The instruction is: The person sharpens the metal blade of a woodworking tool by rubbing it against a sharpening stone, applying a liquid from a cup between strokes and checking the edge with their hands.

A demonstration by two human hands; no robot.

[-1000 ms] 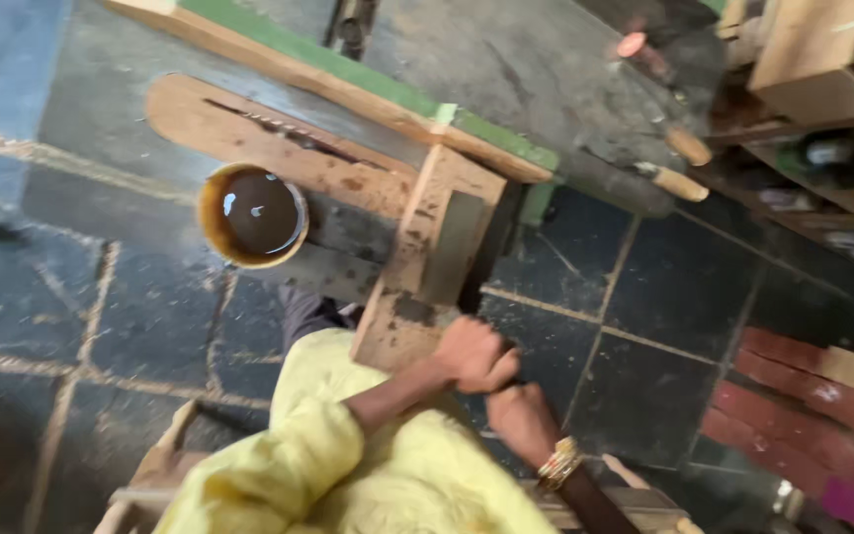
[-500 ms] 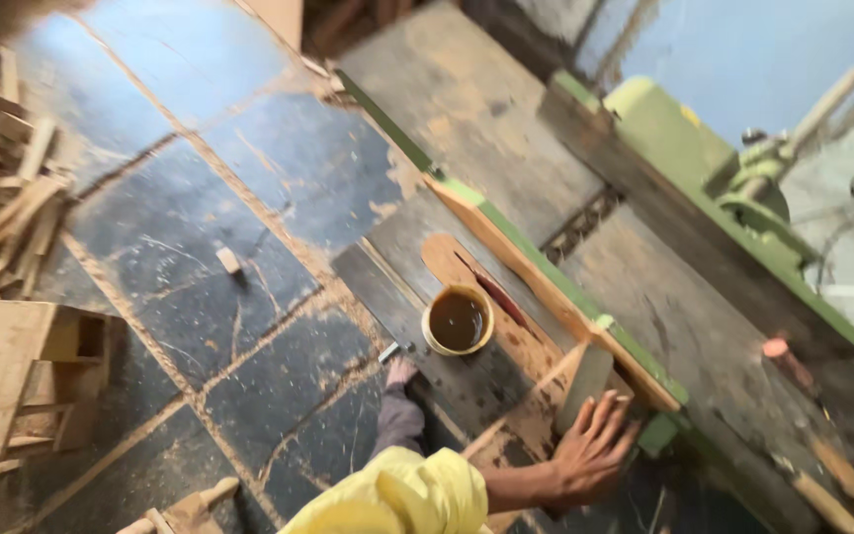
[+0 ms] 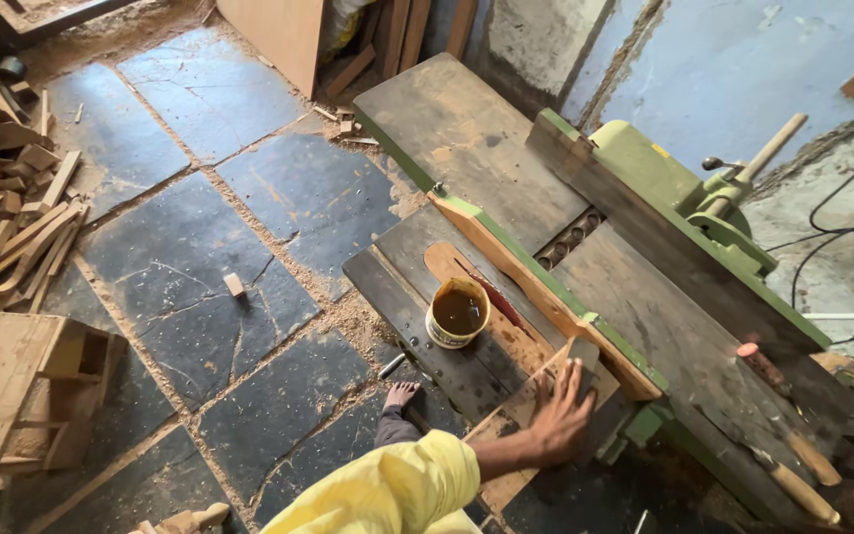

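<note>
The head view showed one hand (image 3: 557, 420), which side I could not tell, fingers spread flat on a small wooden piece (image 3: 536, 396) lying beside the green woodworking machine (image 3: 644, 168), gripping nothing. One tub of brown glue (image 3: 459, 311) stood near the piece. No glue showed on the piece yet. One bare foot (image 3: 400, 396) rested nearby.

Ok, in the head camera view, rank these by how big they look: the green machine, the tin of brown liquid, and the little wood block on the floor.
1. Green machine
2. Tin of brown liquid
3. Little wood block
</note>
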